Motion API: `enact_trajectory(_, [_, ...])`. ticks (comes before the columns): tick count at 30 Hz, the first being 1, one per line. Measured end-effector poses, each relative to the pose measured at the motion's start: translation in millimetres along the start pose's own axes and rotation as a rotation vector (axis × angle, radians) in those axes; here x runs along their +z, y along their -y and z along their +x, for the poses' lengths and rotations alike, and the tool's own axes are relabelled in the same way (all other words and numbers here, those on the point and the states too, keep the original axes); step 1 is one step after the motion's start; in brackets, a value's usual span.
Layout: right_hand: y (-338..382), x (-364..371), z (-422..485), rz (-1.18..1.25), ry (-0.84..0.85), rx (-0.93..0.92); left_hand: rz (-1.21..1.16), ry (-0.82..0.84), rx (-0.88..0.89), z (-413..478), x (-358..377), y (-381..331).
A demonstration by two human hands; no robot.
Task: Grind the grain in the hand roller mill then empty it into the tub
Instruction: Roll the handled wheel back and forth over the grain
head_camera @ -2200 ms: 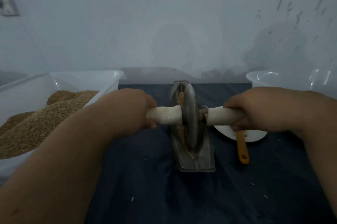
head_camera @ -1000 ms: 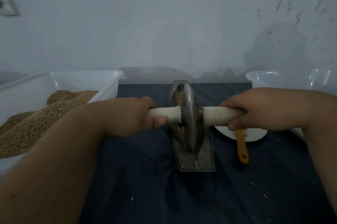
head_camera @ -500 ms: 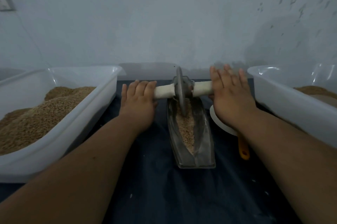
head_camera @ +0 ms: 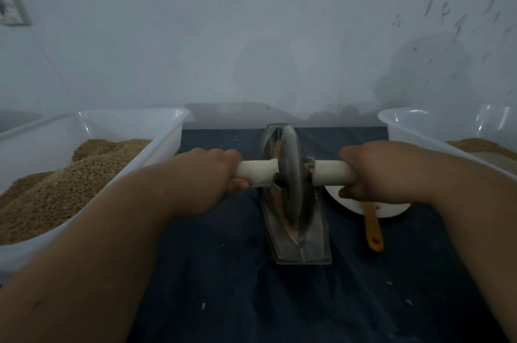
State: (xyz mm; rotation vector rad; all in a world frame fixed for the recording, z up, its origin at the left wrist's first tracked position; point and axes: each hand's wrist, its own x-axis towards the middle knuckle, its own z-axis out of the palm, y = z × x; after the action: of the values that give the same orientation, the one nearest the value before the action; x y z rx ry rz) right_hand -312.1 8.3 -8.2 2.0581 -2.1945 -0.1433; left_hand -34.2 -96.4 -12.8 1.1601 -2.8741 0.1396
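1 hand roller mill (head_camera: 296, 203) sits mid-cloth: 1 metal disc (head_camera: 291, 175) stands upright in 1 boat-shaped trough (head_camera: 303, 250), with grain (head_camera: 277, 148) visible in the trough left of the disc. 2 white handles project sideways from the disc. The left hand (head_camera: 207, 175) is curled round the left handle (head_camera: 256, 172). The right hand (head_camera: 372, 175) is curled round the right handle (head_camera: 333, 172). 2 white tubs flank the mill, the left tub (head_camera: 167, 124) and the right tub (head_camera: 405, 124), both holding brown material. 1 white dish (head_camera: 391, 210) with 1 orange-handled utensil (head_camera: 373, 231) lies just right of the trough. Surface: dark blue cloth (head_camera: 223, 272). Rear: pale wall (head_camera: 251, 35).

text: none legible | labels: none | surfaces: unmarked
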Motion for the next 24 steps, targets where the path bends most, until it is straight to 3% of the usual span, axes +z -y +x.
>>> enact_trajectory(3, [-4.2,-6.4,-6.8,0.109,0.124,-0.012,0.018,0.001,0.031,-5.1,-7.0,-3.9])
enact_trajectory(6, [-5.3,4.2,4.8,0.128,0.098,0.001,0.051,-0.074,0.009,1.2,-2.9,-5.9])
enact_trajectory(11, [-4.2,37.6,44.8,0.053,-0.273,0.148,0.271,-0.339,-0.119,32.2,27.0,-9.2])
enact_trajectory(13, [-2.9,49.3,54.0,-0.009,-0.455,0.188,0.267,-0.414,-0.163,42.6,38.4,-9.9])
enact_trajectory(16, [1.5,57.3,57.2,-0.034,-0.566,0.212,0.238,-0.458,-0.199,47.3,49.5,-7.6])
enact_trajectory(19, [4.6,53.9,49.2,-0.022,-0.542,0.142,0.190,-0.431,-0.197,42.3,54.4,-4.9])
enact_trajectory(24, [3.9,34.0,25.0,0.002,-0.339,0.037,0.174,-0.288,-0.146,28.9,38.6,-4.2])
